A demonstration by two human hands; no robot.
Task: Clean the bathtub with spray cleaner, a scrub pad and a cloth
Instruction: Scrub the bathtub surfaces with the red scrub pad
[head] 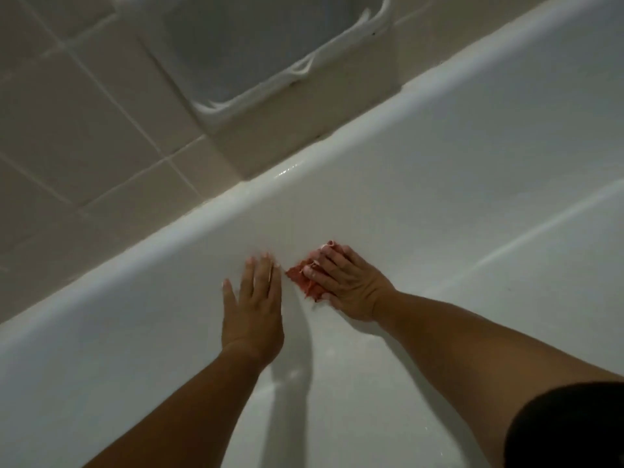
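Observation:
The white bathtub's far inner wall (422, 184) fills most of the view, with its rounded rim (189, 217) running diagonally from lower left to upper right. My right hand (347, 285) presses a small red scrub pad (304, 280) against that wall, its fingers spread and bent over the pad. My left hand (253, 309) lies flat on the wall just left of the pad, fingers straight and pointing up toward the rim. No spray cleaner or cloth is in view.
Beige wall tiles (84, 130) rise beyond the rim. A recessed soap niche with a white frame (270, 52) is set in the tiles at the top centre. A dark sleeve (570, 434) fills the lower right corner.

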